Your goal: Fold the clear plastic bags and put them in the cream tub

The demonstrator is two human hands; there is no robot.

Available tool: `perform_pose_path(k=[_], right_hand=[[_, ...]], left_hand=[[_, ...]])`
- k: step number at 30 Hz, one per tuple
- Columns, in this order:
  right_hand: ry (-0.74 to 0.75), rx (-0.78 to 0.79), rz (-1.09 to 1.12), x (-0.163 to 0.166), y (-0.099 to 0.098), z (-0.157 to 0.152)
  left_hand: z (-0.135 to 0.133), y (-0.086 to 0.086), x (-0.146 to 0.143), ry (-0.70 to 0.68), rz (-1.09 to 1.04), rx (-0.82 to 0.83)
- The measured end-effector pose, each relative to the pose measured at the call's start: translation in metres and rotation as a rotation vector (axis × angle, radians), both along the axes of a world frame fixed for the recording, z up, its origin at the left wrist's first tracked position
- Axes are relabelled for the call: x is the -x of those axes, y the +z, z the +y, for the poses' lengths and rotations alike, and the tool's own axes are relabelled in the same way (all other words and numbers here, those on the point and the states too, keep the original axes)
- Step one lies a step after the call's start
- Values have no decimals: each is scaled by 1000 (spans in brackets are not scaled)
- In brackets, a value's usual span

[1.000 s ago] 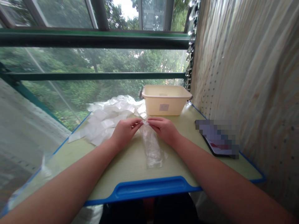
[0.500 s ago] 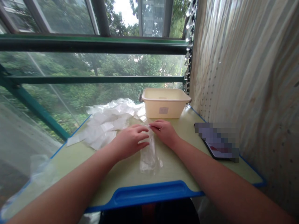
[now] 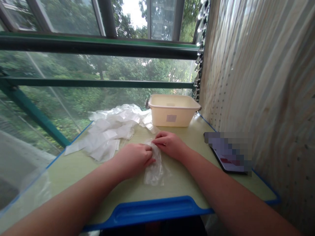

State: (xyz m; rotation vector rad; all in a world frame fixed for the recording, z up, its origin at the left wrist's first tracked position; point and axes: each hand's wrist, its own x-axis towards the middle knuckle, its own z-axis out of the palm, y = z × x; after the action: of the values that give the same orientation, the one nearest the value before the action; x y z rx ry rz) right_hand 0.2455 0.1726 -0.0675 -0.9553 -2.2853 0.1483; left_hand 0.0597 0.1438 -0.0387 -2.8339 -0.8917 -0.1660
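A small clear plastic bag (image 3: pixel 154 172) lies lengthwise on the table in front of me, its lower end loose and wrinkled. At the bag's far end, my right hand (image 3: pixel 169 144) is closed, thumb and fingertips pinching the film. My left hand (image 3: pixel 136 159) rests across the bag's left side with its fingers curled together onto the plastic. Part of the bag is hidden under those fingers. To the left and behind is a loose heap of similar clear and white plastic bags (image 3: pixel 105 136).
An open cream plastic bin (image 3: pixel 171 122) with a small label stands at the back of the pale green table (image 3: pixel 182 183), which has a blue rim (image 3: pixel 157 208). On the right lies a phone (image 3: pixel 228 157), partly blurred out. A curtain (image 3: pixel 258 85) hangs along the right side; a green railing (image 3: pixel 103 82) runs behind.
My left hand has come down, its spread fingers closing onto the bag. My right hand still pinches the bag's far end, slightly nearer to me. The bag looks more crumpled.
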Motion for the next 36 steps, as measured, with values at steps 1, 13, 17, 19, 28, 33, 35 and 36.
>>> perform_pose_path(k=[1,13,17,19,28,33,35,36], right_hand=[[8,9,-18,0,1,-1],[40,48,-82,-2,7,-7],[54,86,-75,-3,10,-10],[64,93,-90,-3,11,-11],[31,287,-108,-1,10,-9],[18,340,-101,-1,13,-8],[-5,306,-114,0,15,-11],[-4,279,-117,2,17,-14]], left_hand=[[-1,1,1,7,-3,-17],[29,-14,17,105,-185,0],[30,-16,16,63,-195,37],[27,-13,15,41,-186,49],[25,-13,10,98,-324,326],[29,-20,9,210,-393,335],[26,-19,8,191,-347,279],[25,-18,8,169,-319,248]])
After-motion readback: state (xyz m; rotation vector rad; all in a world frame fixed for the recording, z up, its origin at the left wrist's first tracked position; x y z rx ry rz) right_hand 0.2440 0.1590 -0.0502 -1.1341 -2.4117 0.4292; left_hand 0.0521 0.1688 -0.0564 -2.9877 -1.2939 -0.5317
